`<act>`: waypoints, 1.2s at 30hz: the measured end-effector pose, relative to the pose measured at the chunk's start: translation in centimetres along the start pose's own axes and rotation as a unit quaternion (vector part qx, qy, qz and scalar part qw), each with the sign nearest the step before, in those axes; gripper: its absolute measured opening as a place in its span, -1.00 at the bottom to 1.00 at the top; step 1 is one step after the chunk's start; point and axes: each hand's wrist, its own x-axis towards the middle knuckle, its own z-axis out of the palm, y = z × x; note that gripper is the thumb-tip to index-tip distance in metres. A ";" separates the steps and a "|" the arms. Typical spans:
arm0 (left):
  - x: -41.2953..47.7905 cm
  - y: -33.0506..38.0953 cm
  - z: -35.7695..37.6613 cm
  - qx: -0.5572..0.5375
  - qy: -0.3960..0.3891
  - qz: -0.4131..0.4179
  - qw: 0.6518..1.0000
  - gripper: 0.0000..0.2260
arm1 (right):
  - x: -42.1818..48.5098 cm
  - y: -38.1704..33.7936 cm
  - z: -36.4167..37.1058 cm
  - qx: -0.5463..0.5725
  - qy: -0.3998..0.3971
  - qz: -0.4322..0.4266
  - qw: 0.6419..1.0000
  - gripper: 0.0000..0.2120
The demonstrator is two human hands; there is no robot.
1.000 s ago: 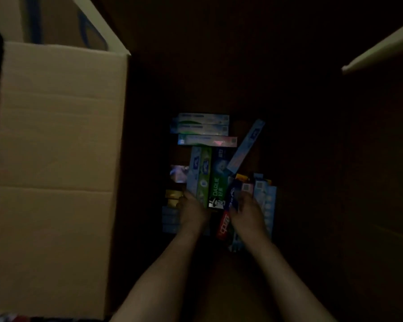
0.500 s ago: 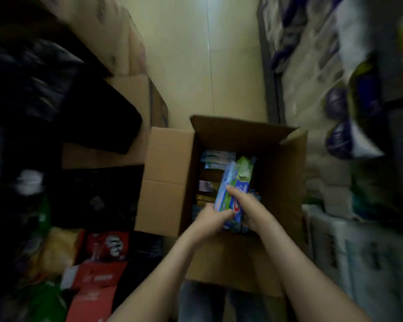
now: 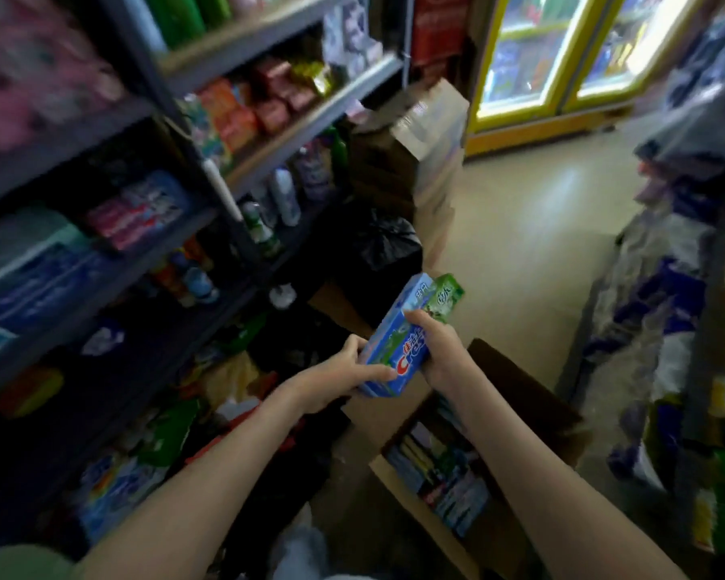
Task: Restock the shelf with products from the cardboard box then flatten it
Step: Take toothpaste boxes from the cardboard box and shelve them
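Both hands hold a bundle of blue and green toothpaste boxes (image 3: 411, 337) in the air between the shelf and the carton. My left hand (image 3: 344, 376) grips the bundle's near left end. My right hand (image 3: 436, 349) wraps round its right side, thumb on top. Below my right forearm the open cardboard box (image 3: 532, 391) stands on the floor with several more toothpaste boxes (image 3: 440, 475) lying inside. The dark metal shelf (image 3: 210, 228) runs along the left, with red and blue toothpaste packs (image 3: 139, 211) on its middle level.
Bottles (image 3: 285, 198) and snack packs (image 3: 243, 110) fill the shelf's upper levels. A black bag (image 3: 388, 240) and stacked cartons (image 3: 427, 161) stand at the shelf's far end. Packaged goods (image 3: 662, 311) line the right side. Lit fridges (image 3: 561, 56) close the aisle; tiled floor (image 3: 532, 228) lies between.
The hands lifted the toothpaste bundle out of the carton and up to the left. The view swung from the box interior to the shelf and aisle.
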 end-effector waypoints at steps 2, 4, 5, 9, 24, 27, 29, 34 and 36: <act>-3.4 -0.3 -3.2 -0.009 0.047 0.032 0.998 -0.53 | -1.1 -0.5 4.5 -0.020 -0.054 -0.005 0.998 -0.74; -6.7 -1.0 -6.4 -0.012 0.101 0.057 0.993 -0.52 | -2.0 -0.5 9.2 -0.044 -0.114 -0.015 0.992 -0.71; -8.2 -1.6 -8.1 -0.013 0.128 0.066 0.990 -0.53 | -2.5 -0.2 11.7 -0.058 -0.137 -0.018 0.989 -0.70; -14.6 -4.1 -15.9 -0.007 0.211 0.097 0.973 -0.54 | -3.6 1.4 21.0 -0.131 -0.219 -0.030 0.966 -0.55; -31.6 -10.6 -36.4 -0.123 0.365 0.162 0.908 -0.47 | -3.5 0.1 43.2 -0.376 -0.392 -0.162 0.824 -0.62; -32.0 -11.5 -36.8 -0.202 0.405 0.179 0.874 -0.50 | -3.6 0.0 45.2 -0.322 -0.414 -0.130 0.841 -0.86; -31.9 -12.1 -36.9 -0.238 0.450 0.184 0.841 -0.52 | -3.4 -0.1 46.5 -0.288 -0.418 -0.127 0.852 -0.82; -33.3 -13.5 -38.2 -0.255 0.579 0.141 0.762 -0.73 | -1.1 -2.0 50.5 -0.231 -0.383 -0.182 0.876 -0.90; -34.6 -14.1 -38.7 -0.255 0.606 0.136 0.741 -0.75 | -0.4 -2.9 52.4 -0.254 -0.362 -0.238 0.865 -0.89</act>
